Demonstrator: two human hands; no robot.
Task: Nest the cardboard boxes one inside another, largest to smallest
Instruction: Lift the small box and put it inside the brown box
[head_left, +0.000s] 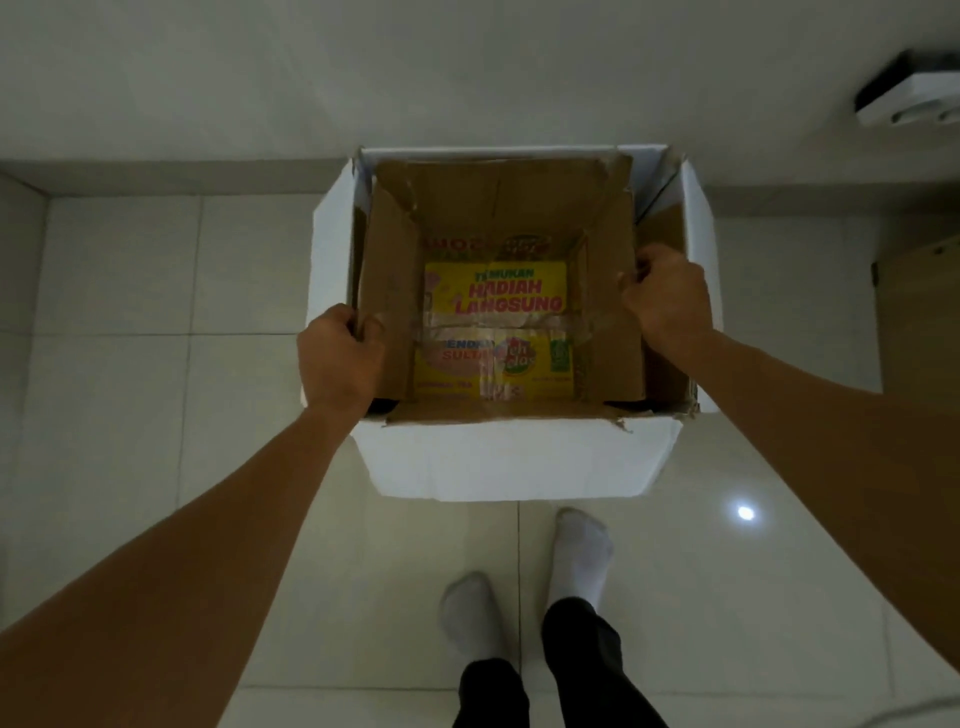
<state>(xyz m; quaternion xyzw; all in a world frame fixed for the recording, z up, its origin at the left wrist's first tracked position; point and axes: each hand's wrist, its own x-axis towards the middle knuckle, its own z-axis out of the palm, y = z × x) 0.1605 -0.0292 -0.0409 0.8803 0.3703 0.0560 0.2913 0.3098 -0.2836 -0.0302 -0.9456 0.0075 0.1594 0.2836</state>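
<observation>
Brown box flaps in both clenched hands, inside white box.

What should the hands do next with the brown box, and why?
Probably push the brown box gently down, then let go. The left hand and right hand each grip one of its side flaps, and it already sits inside the white box, its flaps level with the white rim. How much lower it can go is hidden.

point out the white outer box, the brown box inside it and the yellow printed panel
white outer box (514, 457), head view, near outside wall
brown box (613, 291), head view, right inner wall
yellow printed panel (493, 291), head view, middle of its upper half
</observation>
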